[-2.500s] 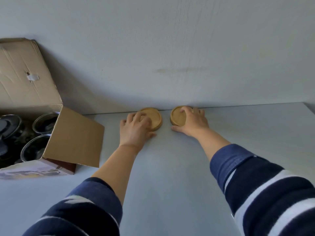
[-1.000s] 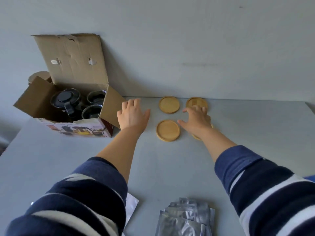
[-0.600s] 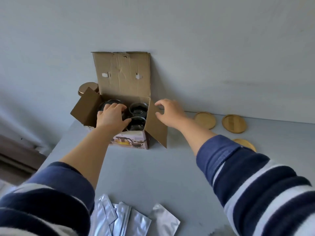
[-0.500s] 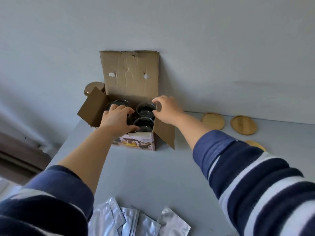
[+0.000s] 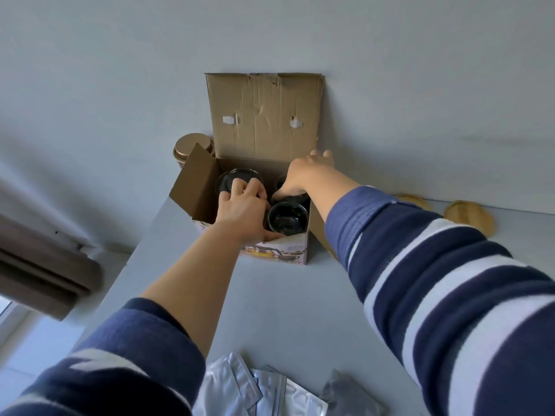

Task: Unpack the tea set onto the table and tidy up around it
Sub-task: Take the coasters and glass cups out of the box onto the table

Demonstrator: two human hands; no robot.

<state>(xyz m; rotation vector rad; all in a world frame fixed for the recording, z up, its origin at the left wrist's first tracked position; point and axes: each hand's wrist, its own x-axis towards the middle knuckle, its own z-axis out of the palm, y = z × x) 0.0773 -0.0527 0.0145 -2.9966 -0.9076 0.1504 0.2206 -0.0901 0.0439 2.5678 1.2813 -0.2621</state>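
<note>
Silver foil pouches [image 5: 264, 391] lie nearest on the grey table [image 5: 285, 310]. Beyond them, both hands reach into the open cardboard box [image 5: 264, 121]. The left hand [image 5: 243, 210] curls over the dark-lidded teapot [image 5: 237, 180], apparently gripping it. The right hand [image 5: 303, 175] dips toward the rear glass cup; whether it holds the cup I cannot tell. The front glass cup [image 5: 288, 217] stands upright and untouched between them, nearer the left. Wooden coasters [image 5: 468, 217] rest far right.
</note>
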